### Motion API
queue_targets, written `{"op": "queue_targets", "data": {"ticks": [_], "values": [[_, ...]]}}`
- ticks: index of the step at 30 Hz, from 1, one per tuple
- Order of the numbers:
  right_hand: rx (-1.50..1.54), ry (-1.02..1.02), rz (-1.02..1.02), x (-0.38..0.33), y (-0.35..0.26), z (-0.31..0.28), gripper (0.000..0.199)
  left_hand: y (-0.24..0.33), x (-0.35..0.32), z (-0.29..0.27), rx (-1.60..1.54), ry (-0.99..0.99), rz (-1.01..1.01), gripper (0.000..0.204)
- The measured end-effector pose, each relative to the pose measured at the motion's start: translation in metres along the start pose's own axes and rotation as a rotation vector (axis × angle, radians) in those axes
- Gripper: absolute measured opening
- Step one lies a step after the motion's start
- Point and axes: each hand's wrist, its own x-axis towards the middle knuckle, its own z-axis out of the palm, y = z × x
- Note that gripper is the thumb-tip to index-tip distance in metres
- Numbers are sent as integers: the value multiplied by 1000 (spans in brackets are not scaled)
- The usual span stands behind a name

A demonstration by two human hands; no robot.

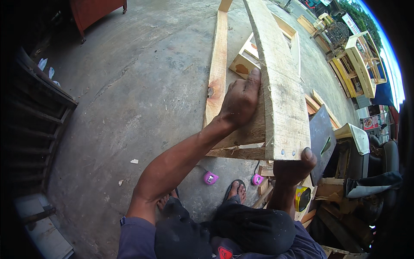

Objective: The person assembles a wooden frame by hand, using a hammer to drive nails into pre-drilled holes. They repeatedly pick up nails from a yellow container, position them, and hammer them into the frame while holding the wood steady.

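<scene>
A long pale wooden plank (280,90) stands on edge and runs away from me, nailed at its near end to a lower cross board (239,152). My left hand (241,101) presses flat against the plank's left face, fingers pointing up to its top edge. My right hand (294,167) grips the plank's near bottom corner from below, thumb up beside two nail heads. A second long plank (217,64) lies parallel on the left.
Bare concrete floor (138,86) spreads to the left. Two pink tape measures (211,178) (257,179) lie by my sandalled foot (235,190). A yellow tape measure (302,198), wood offcuts and a dark panel (321,138) sit at right. Wooden furniture frames (358,64) stand far right.
</scene>
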Motion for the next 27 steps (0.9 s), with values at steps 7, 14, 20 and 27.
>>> {"op": "queue_targets", "data": {"ticks": [7,14,20,27], "values": [[-73,-83,8,2,1,1,93,-4,-8,-4,-47,27,12,79],[0,11,-10,-1,4,11,94,-18,-2,6,-28,32,49,81],[56,0,29,-2,2,11,96,-20,-2,4,-31,14,114,89],[36,-47,29,0,3,10,97,-3,-9,-3,-45,-90,74,94]]}}
